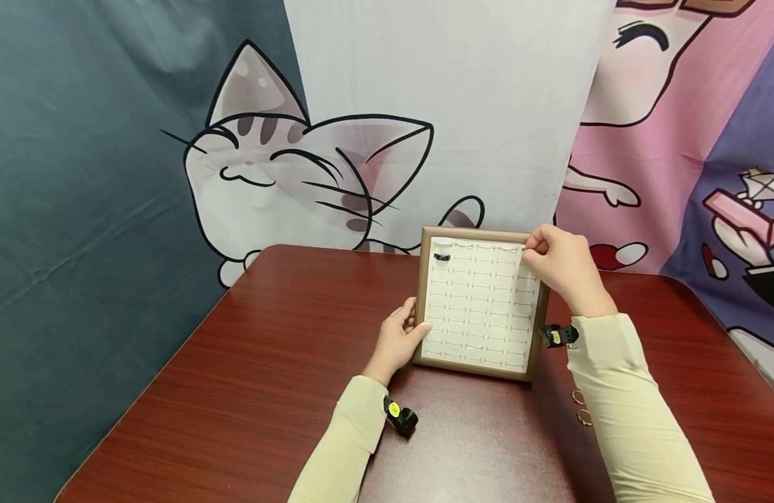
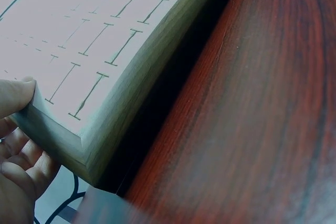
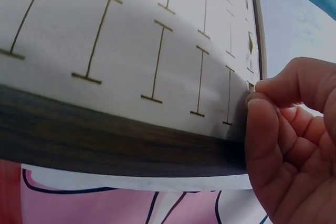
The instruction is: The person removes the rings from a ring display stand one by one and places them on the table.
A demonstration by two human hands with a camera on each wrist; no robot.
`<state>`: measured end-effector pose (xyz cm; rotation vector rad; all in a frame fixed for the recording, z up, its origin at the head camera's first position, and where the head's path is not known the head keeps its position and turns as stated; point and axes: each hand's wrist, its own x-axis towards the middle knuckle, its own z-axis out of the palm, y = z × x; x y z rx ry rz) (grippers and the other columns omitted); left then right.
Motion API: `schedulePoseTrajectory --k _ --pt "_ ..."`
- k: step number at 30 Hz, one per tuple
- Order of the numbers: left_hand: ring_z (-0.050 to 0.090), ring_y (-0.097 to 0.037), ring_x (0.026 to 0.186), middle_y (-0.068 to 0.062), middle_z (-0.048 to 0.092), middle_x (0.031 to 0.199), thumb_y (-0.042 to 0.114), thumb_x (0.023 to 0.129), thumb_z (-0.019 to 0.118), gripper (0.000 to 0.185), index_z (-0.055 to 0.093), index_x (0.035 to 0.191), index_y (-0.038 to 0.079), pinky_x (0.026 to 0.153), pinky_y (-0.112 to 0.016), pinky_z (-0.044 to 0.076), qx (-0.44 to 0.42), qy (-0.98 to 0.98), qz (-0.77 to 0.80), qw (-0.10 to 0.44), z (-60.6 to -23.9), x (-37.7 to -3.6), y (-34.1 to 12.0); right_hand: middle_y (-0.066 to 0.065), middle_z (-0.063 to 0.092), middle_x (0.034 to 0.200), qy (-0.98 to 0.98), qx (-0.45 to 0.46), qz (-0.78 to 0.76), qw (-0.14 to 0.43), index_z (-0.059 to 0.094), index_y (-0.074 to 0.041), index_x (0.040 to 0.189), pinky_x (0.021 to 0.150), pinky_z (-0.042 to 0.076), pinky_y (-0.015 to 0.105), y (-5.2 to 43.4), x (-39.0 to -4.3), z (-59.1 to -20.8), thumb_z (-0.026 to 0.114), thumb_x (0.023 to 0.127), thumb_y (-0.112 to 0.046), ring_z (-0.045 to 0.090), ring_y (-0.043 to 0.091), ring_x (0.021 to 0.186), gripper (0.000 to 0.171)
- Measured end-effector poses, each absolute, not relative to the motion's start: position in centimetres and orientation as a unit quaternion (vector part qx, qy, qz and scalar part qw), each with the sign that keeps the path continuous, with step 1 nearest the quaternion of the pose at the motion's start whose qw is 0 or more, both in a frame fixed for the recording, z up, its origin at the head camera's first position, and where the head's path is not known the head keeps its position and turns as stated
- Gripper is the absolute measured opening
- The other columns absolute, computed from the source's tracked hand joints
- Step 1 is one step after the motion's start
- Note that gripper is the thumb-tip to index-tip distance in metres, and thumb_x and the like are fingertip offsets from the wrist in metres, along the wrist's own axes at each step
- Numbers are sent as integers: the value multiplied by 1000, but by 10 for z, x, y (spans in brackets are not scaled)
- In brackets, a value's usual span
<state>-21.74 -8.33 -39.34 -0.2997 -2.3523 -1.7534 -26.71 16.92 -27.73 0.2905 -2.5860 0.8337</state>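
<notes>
A wood-framed ring display tray (image 1: 475,369) leans tilted on the dark red table (image 1: 267,363); its white insert has rows of slots. One black ring (image 1: 441,257) sits in the top-left slot. My left hand (image 1: 412,328) grips the tray's left edge, with the thumb (image 2: 14,95) on the front rim and the fingers behind the frame (image 2: 157,77). My right hand (image 1: 530,250) pinches a small dark item (image 3: 251,85) between thumb and forefinger at the top-right slot of the insert (image 3: 131,35). The item is mostly hidden.
Two thin rings (image 1: 578,397) lie on the table beside my right forearm. A cartoon cat backdrop (image 1: 267,175) hangs behind the table. The table's left edge runs diagonally towards the near left.
</notes>
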Motion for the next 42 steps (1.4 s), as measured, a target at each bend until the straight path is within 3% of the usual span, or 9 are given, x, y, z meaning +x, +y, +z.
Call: schedulePoseTrajectory --k 8,17,29,42 --pt "56 -35 104 -28 55 115 0 85 62 54 40 132 -14 89 -43 49 -104 -793 -593 95 -396 -219 -83 12 60 73 -934 106 273 205 56 -6 80 54 38 31 167 -267 -277 49 75 -6 51 27 67 9" --pt "57 -30 105 -22 56 119 8 84 66 58 41 135 -7 88 -39 50 -98 -791 -596 100 -430 -242 -87 12 58 67 -936 112 250 222 55 -5 76 53 37 32 166 -264 -280 49 75 -4 50 28 64 6" --pt "58 -25 102 -18 58 114 8 84 66 57 43 136 -3 85 -27 52 -98 -796 -589 99 -431 -243 -85 16 49 57 -919 142 176 322 48 0 71 45 39 48 158 -268 -290 49 70 2 46 34 48 2" --pt "58 -25 104 -18 58 114 8 84 66 57 43 136 -2 86 -28 51 -98 -791 -597 94 -432 -244 -85 15 47 56 -911 158 170 341 46 -2 70 45 38 47 158 -270 -293 50 71 3 45 33 48 7"
